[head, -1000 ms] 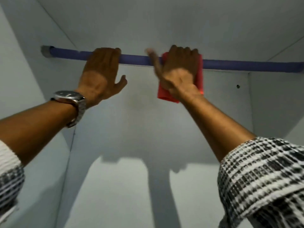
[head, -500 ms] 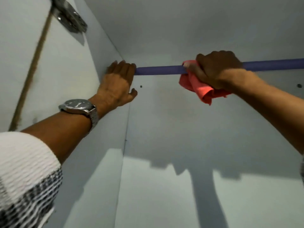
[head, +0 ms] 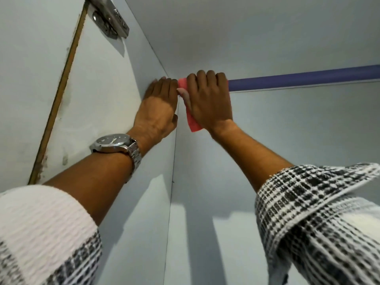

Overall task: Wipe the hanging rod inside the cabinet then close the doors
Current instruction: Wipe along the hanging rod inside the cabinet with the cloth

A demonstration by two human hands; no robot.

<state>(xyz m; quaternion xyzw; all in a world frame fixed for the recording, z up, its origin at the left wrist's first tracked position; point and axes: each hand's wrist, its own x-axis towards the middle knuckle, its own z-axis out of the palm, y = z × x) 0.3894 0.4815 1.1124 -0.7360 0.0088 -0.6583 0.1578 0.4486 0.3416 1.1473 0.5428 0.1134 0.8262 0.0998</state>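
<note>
A purple hanging rod (head: 304,78) runs across the top of the white cabinet, from the left wall out past the right edge of the view. My right hand (head: 207,97) is wrapped over the rod's left end with a pink cloth (head: 192,120) under the palm; a strip of the cloth hangs below. Beside it, my left hand (head: 158,105) is at the rod's left end against the left wall, fingers curled over the top. The two hands touch. The rod's left end and its bracket are hidden behind them.
The left side wall (head: 98,83) of the cabinet carries a metal hinge (head: 109,17) at the top, next to a brown door edge (head: 59,93). The white back wall (head: 287,130) and ceiling (head: 246,27) enclose the space. A steel watch (head: 117,144) is on my left wrist.
My right hand has slid the pink cloth left along the rod until it meets my left hand at the wall. The view has turned further left.
</note>
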